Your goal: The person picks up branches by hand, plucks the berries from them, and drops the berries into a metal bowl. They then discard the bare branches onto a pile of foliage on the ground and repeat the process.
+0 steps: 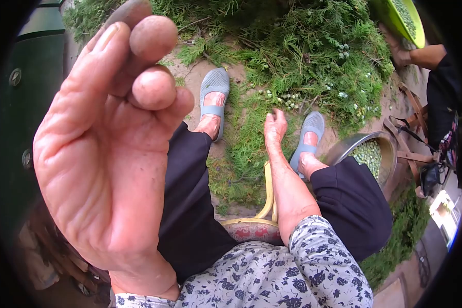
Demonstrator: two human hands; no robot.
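Note:
My left hand (pixel 113 133) is raised very close to the camera, palm showing, with loosely bent fingers and nothing visible in it. Lower down, my right hand (pixel 275 126) is over green sprigs (pixel 249 136) between my two grey shoes, its fingers bent together; anything they hold is too small to make out. Just beyond it lie small pale-green cones (pixel 290 98) at the edge of a large heap of leafy evergreen branches (pixel 303 46). A metal bowl (pixel 339 149) with many pale-green cones stands right of my right shoe (pixel 311 131).
At the upper right another person's bare foot (pixel 399 54) is beside a lime-green basin (pixel 420 37) of green cones. A wooden-framed folding stool (pixel 413 154) stands at the right. A yellow-framed seat (pixel 268 190) is between my legs. Dark green metal (pixel 20 123) fills the left side.

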